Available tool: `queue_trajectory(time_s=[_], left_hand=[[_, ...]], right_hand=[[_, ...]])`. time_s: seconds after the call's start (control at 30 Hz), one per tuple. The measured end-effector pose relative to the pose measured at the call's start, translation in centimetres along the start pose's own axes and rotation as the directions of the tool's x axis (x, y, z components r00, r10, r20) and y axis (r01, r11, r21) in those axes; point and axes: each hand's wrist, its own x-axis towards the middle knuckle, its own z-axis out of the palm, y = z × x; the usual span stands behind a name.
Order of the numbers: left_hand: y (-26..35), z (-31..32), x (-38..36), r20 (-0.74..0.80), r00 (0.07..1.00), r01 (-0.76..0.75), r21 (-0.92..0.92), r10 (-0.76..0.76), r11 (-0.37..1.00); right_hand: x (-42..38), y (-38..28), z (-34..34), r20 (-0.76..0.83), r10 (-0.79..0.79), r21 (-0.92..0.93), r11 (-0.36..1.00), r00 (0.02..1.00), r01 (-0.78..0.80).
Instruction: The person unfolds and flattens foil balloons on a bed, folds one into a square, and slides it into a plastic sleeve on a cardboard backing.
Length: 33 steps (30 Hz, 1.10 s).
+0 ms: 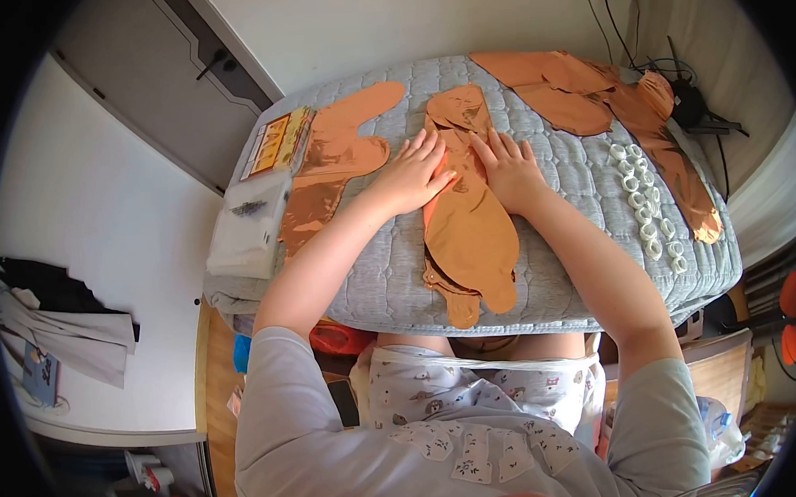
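copper-coloured foil stack (473, 232), just one, lies under two hands (412, 172) (512, 171).

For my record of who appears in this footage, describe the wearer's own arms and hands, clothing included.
The left hand and right hand are bare: no glove, ring, watch or bracelet shows. Both arms are in loose, short, pale grey sleeves, the left sleeve and right sleeve alike, plain with no print visible. Fingernail details are too small to tell.
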Motion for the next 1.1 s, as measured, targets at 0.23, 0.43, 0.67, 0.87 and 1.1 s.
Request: queue_trajectory(time_s=[0.23, 0.43, 0.67, 0.87, 1.1], left_hand=[[-0.3, 0.0, -0.5, -0.077, 0.997, -0.031, -0.051, 0.027, 0.998], [-0.5, 0.5, -0.8, 0.014, 0.994, -0.101, -0.179, 0.105, 0.979], [-0.1, 0.9, -0.7, -0.024, 0.992, -0.125, -0.112, 0.123, 0.986], [-0.4, 1.4, -0.6, -0.031, 0.992, -0.124, -0.088, 0.122, 0.988], [-0.5, 1.5, -0.5, -0.053, 0.991, -0.128, -0.120, 0.122, 0.985]], right_hand=[[-0.1, -0.1, -0.1, -0.030, -0.016, -0.033, 0.999, 0.999, 0.015], [0.0, 0.0, -0.5, 0.046, -0.008, -0.011, 1.000, 0.999, 0.009], [0.2, 0.6, 1.3, -0.090, -0.029, 0.021, 0.999, 0.996, 0.031], [0.5, 1.1, 1.8, -0.143, -0.029, 0.073, 0.997, 0.989, 0.039], [1.0, 2.4, 0.8, -0.049, -0.113, 0.190, 0.974, 0.992, 0.120]])
